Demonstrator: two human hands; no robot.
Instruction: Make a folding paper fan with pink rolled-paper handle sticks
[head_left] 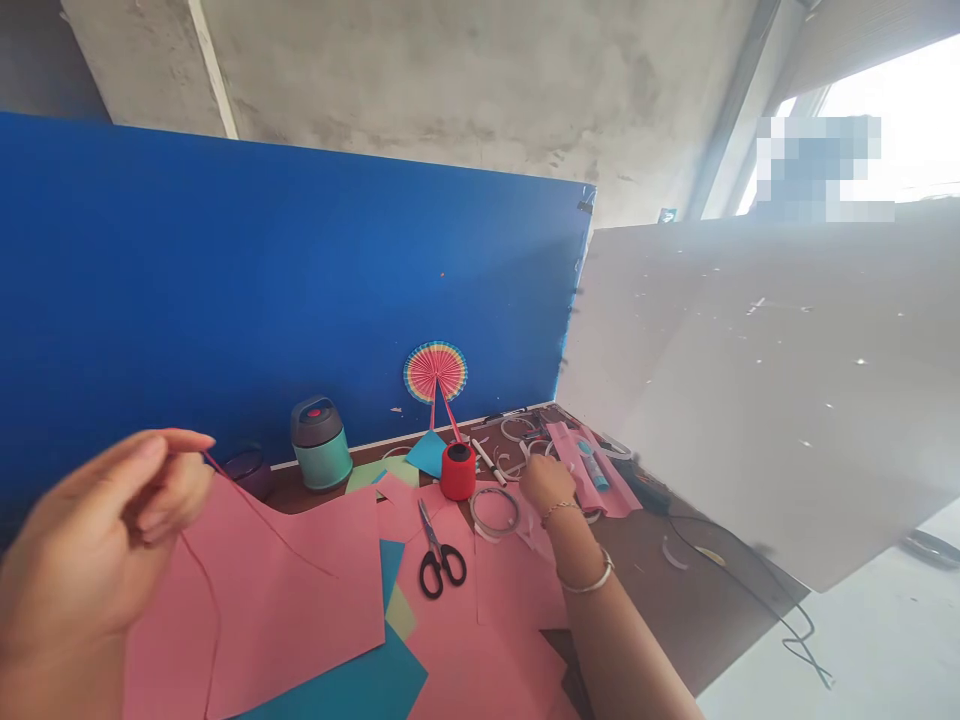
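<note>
My left hand (120, 530) is raised at the left, thumb and forefinger pinched on a thin red thread (262, 515). One end of the thread slants right over the pink paper (292, 590); another strand hangs toward the bottom edge. My right hand (549, 485), with bracelets at the wrist, reaches to the clutter at the back right, beside pink paper strips and clear rings. Its fingers are hidden behind the back of the hand. Between the hands lie black-handled scissors (441, 560), a red thread spool (458, 472) and a grey ring (496, 511).
A folded paper fan (435, 373) stands against the blue partition (262, 280). Left of it is a teal lidded container (321, 445). A white marker (488, 461) and a glue tube (594, 468) lie behind. A cable (739, 560) runs over the right edge. A blurred figure appears beyond the white partition.
</note>
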